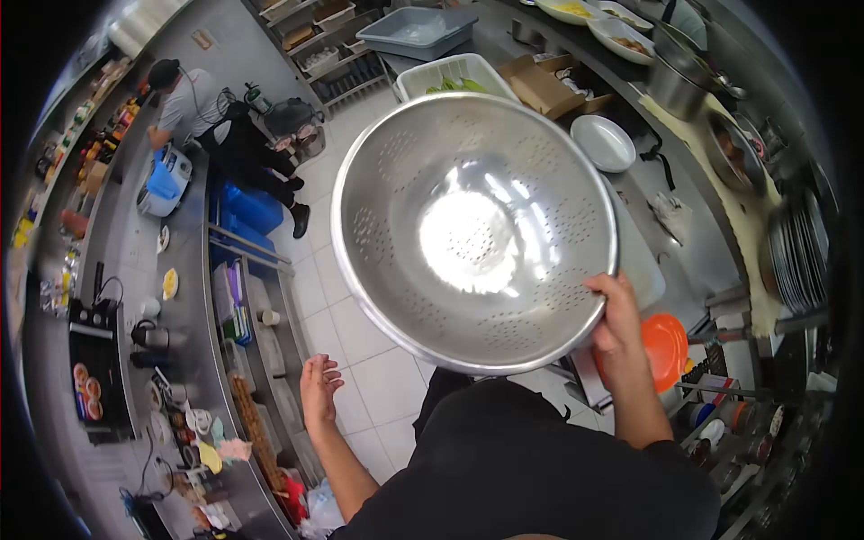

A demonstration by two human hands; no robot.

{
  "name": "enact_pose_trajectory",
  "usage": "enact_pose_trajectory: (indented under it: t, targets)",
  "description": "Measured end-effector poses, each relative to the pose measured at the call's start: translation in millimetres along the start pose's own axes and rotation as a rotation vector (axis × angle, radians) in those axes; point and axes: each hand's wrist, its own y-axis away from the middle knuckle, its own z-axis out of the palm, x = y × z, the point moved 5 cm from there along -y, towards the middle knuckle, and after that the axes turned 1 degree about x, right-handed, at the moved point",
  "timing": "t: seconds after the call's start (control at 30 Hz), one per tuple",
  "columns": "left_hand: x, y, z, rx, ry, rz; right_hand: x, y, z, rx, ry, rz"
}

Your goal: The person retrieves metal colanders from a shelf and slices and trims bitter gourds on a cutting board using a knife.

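Note:
A large steel colander (396, 261) with patches of small holes is held up before me, its bowl facing my view. My right hand (616, 317) grips its rim at the lower right, thumb over the edge. Nothing lies inside the bowl, which reflects bright light. My left hand (320, 391) hangs apart from the colander, over the floor at the lower left, with fingers loosely spread and nothing in them. Close by my right forearm is an orange plate-like item (664, 351).
Another person (220, 117) stands at the left counter beside a blue-and-white appliance (166, 184). Beyond the colander are a white basket of green vegetables (468, 65) and a grey tub (418, 34). A white dish (603, 144) and stacked plates (799, 256) sit to the right.

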Motion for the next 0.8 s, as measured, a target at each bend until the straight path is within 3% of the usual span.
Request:
enact_pose_trajectory:
  t: [0.2, 0.57, 0.8]
  targets:
    - [94.6, -169.8, 64.1, -0.138, -0.019, 0.057, -46.6, -104.5, 51.6, 0.120, 0.083, -0.142]
    - [281.2, -415.2, 383.0, -0.700, -0.158, 0.155, -76.7, -200.6, 99.4, 0.419, 0.075, -0.287]
    - [313.6, -574.3, 531.1, -0.633, -0.172, 0.038, -93.1, -294.1, 166.9, 0.451, -0.051, -0.233]
